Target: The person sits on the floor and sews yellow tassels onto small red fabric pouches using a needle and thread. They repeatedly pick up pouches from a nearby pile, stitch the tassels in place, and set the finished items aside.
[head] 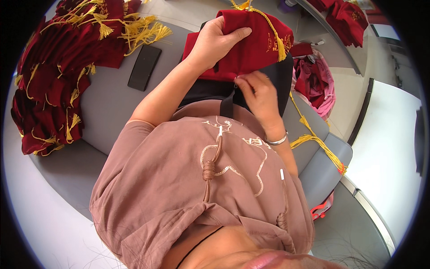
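A dark red cloth pouch [250,50] with gold print lies over my lap. A yellow twisted cord [268,23] ending in a tassel crosses its far right part. My left hand [215,42] grips the pouch from the left, thumb pressed on top of the cloth. Below the near edge of the pouch, my right hand [257,90] has its thumb and fingertips pinched at the cloth's rim. Something small and shiny shows at those fingertips, too small to make out. A black strap [227,106] hangs just beneath.
Stacked red pouches [70,43] with yellow tassels cover the left of the grey seat [104,97]. A black phone [144,67] lies beside them. Loose yellow cords [315,141] drape over the right armrest. A pink bag [326,90] holds red cloth on the floor.
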The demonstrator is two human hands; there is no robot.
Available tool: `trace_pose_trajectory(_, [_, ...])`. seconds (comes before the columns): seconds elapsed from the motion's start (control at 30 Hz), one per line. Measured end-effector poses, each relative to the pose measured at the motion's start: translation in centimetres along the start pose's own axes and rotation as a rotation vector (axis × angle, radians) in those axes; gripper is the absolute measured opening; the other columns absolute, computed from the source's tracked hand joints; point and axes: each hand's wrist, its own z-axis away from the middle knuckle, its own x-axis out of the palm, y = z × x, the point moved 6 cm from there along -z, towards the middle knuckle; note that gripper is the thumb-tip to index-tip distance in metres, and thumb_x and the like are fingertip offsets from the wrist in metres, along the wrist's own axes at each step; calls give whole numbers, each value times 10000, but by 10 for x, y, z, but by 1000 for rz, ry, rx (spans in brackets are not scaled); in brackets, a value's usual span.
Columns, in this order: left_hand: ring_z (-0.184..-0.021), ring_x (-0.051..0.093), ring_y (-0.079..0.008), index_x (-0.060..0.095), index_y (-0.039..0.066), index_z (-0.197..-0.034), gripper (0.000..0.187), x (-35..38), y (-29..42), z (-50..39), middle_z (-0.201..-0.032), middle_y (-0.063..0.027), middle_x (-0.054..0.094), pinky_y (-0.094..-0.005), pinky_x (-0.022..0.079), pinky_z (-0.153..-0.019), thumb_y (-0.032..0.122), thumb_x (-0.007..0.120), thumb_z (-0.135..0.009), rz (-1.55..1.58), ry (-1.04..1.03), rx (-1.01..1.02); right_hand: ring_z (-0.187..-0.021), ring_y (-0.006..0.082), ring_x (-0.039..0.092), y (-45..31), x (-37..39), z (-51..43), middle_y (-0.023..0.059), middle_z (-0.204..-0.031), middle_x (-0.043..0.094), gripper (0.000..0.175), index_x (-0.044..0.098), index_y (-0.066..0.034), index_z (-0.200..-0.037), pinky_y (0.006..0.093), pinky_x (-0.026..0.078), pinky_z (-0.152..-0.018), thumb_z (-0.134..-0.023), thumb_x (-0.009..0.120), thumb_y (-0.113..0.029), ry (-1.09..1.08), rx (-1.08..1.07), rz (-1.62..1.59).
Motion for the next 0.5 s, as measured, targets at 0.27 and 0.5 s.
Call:
trace_pose_trajectory(0.27, [-887, 677, -113, 655, -12, -1110, 275, -1, 6, -3, -1010, -67, 718, -266, 571, -780, 155, 733, -907, -28, -18, 46, -591, 230, 564, 16, 7, 12, 109, -766, 616, 101, 692, -3, -895, 315, 452, -565, -868, 727, -94, -23, 157, -197])
trace_pose_trajectory(0.5, [-783, 643, -102, 679, -39, -1023, 259, -5, 10, -8, -881, -63, 722, -279, 529, -704, 190, 722, -909, -89, 67, 176, -590, 255, 569, 15, 3, 22, 110, -776, 599, 86, 690, -22, -944, 333, 458, -555, -878, 707, -76, 36, 134, -71])
